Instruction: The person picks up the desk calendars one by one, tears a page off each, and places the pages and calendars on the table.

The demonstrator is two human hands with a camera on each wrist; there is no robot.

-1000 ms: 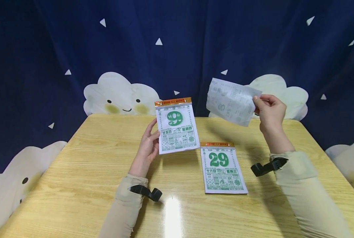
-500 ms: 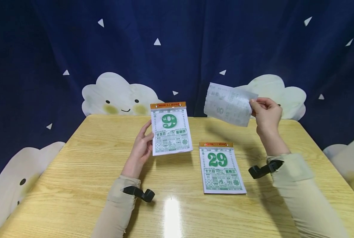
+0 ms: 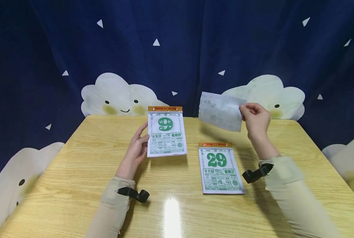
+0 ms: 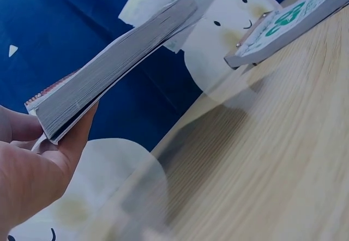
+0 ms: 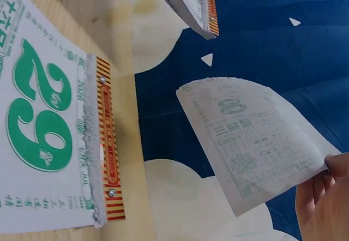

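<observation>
My left hand [image 3: 136, 147] grips a tear-off calendar [image 3: 166, 132] by its left edge, holding it up above the table. Its top page reads a green 9 under a red and gold header strip. In the left wrist view, the thick page stack [image 4: 117, 61] rests between thumb and fingers. My right hand [image 3: 256, 120] pinches a loose calendar page [image 3: 221, 110] by one corner, its torn edge pointing left. A faint 8 shows through that thin sheet [image 5: 245, 137] in the right wrist view. A second calendar [image 3: 221, 168], reading 29, lies flat on the table between the forearms.
The light wooden table [image 3: 90, 185] extends under both arms. Behind it hangs a dark blue curtain [image 3: 177, 43] with white triangles and smiling clouds [image 3: 117, 89]. Each wrist carries a black camera mount [image 3: 135, 194].
Both hands have come lower and moved somewhat left, the left with the 9 calendar, the right with the loose page. The 29 calendar stays on the table.
</observation>
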